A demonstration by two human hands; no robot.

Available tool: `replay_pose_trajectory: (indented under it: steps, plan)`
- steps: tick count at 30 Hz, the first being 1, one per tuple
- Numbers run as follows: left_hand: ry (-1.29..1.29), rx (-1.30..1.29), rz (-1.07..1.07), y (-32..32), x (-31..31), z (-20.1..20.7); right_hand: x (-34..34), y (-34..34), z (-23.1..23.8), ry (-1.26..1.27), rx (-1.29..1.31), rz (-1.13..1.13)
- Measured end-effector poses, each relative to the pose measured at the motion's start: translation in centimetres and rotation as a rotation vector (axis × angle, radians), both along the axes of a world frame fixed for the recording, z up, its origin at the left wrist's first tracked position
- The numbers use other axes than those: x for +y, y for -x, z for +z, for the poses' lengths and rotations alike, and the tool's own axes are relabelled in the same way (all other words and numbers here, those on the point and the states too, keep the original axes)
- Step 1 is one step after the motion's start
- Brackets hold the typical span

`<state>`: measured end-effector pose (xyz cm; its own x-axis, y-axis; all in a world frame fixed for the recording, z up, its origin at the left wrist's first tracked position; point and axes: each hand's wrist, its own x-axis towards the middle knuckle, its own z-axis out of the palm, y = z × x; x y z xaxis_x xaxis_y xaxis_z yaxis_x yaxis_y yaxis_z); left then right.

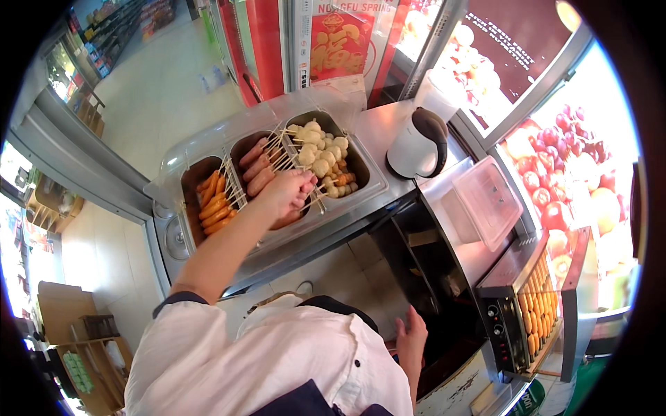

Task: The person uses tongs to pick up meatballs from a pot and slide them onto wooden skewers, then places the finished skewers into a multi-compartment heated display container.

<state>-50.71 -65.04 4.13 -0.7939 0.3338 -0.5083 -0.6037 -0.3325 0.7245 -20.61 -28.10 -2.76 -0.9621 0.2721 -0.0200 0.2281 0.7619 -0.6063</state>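
My left hand reaches over the food trays with its fingers closed at a skewer stick; the grip itself is partly hidden. Under and beside it, thick pink sausages on sticks lie in the middle metal pan. The right pan holds pale meatballs on skewers, with smaller brownish balls nearer me. In the left pan are thin orange sausages on sticks. My right hand hangs low by my side, fingers apart, holding nothing.
A white kettle stands right of the pans. Beyond it sit a clear lidded box and a roller grill bearing rows of sausages, its glass door open. Dark open shelves lie below the counter. A glass window borders the right.
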Motion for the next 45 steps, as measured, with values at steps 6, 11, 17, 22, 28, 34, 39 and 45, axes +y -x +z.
replay_pose_trajectory:
  steps: [6, 11, 17, 22, 28, 34, 39, 45]
  plan:
    - [0.411, -0.119, -0.16, 8.3, -4.1, -0.5, -5.4, 10.9, 1.4, -0.018, -0.079, 0.301]
    - [0.47, -0.155, -0.279, 12.0, -4.8, -1.4, -5.1, 14.6, 1.1, -0.038, -0.125, 0.454]
    - [0.328, -0.26, -0.142, 14.9, -5.0, -0.9, -3.7, 20.2, 1.0, -0.018, -0.187, 0.566]
    - [0.302, -0.185, -0.04, 14.9, -4.2, -0.1, -2.4, 25.1, 1.4, -0.009, -0.136, 0.692]
    - [1.193, 0.226, 0.128, 16.4, -5.8, -3.6, -1.2, 28.0, 0.9, -0.045, -0.177, 0.743]
    - [1.606, 0.444, 0.186, 18.7, -5.7, -6.4, -0.8, 28.2, -0.1, -0.036, -0.212, 0.759]
    - [1.66, 0.448, 0.194, 19.8, -7.4, -8.5, -0.6, 27.4, -0.3, -0.014, -0.212, 0.748]
    - [1.55, 0.493, 0.165, 19.2, -5.1, -5.5, -0.4, 26.4, -0.1, -0.049, -0.245, 0.701]
